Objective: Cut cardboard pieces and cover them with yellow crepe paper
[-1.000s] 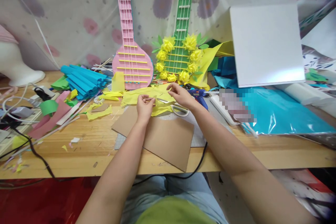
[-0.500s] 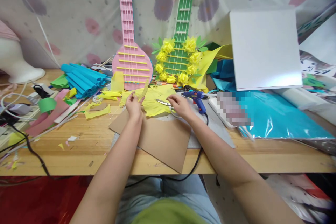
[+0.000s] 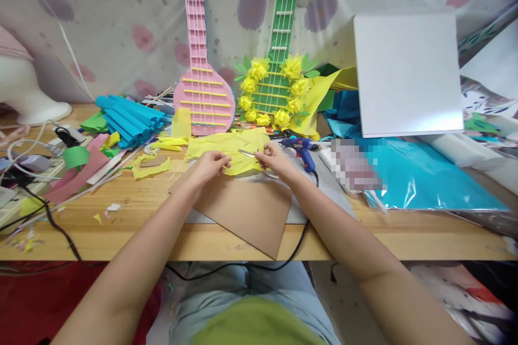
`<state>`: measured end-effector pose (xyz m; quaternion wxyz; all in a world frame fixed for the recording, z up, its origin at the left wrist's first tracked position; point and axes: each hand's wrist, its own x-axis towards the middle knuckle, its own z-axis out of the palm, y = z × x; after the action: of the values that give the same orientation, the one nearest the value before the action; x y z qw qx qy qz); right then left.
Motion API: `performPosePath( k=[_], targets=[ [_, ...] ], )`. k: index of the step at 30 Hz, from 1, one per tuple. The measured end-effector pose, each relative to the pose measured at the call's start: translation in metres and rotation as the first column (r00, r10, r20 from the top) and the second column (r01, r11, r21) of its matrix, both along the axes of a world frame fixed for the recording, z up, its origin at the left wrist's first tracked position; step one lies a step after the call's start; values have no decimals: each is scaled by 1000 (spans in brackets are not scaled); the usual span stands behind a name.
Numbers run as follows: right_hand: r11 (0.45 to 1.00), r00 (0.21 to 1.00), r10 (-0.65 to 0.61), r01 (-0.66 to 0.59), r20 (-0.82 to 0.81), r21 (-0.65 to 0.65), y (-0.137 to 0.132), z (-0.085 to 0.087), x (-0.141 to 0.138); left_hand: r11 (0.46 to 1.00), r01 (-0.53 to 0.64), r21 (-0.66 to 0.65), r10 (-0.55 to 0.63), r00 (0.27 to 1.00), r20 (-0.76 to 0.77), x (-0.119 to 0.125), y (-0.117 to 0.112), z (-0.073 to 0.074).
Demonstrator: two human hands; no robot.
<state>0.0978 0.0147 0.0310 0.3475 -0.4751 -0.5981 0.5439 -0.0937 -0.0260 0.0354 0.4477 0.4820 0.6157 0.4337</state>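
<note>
My right hand (image 3: pixel 273 157) is closed on a pair of scissors (image 3: pixel 247 153), whose blades point left above the crumpled yellow crepe paper (image 3: pixel 218 143). At its fingertips a bit of yellow paper shows, but I cannot tell whether it is held or lies behind. Left of the scissors, my left hand (image 3: pixel 210 167) has its fingers curled together near the paper's front edge. What it holds, if anything, is too small to make out. A brown cardboard sheet (image 3: pixel 246 210) lies under and in front of both hands.
A blue glue gun (image 3: pixel 301 152) lies right of my right hand, its cord crossing the table's front edge. Behind stand a pink paper guitar (image 3: pixel 204 97) and a green guitar (image 3: pixel 279 38) with yellow paper flowers. Paper scraps (image 3: pixel 151 166) lie left; a white board (image 3: pixel 408 75) stands right.
My left hand has turned and lowered slightly, and the upright yellow strip at its fingers no longer shows there. My right hand stays on the scissors. The view has shifted slightly.
</note>
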Motion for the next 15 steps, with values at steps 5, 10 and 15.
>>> performPosePath(
  k=[5,10,15],
  targets=[
    [987,985,164,-163,62,-19,-12,-3,9,998,62,1,-53,856,-514,-42,-2,5],
    [985,983,173,-171,68,-40,-20,-5,10,998,47,-35,-57,630,-774,-68,-5,15],
    [988,989,144,-143,17,-56,-18,-7,14,995,5,-103,-93,480,-873,-79,-3,17]
  ],
)
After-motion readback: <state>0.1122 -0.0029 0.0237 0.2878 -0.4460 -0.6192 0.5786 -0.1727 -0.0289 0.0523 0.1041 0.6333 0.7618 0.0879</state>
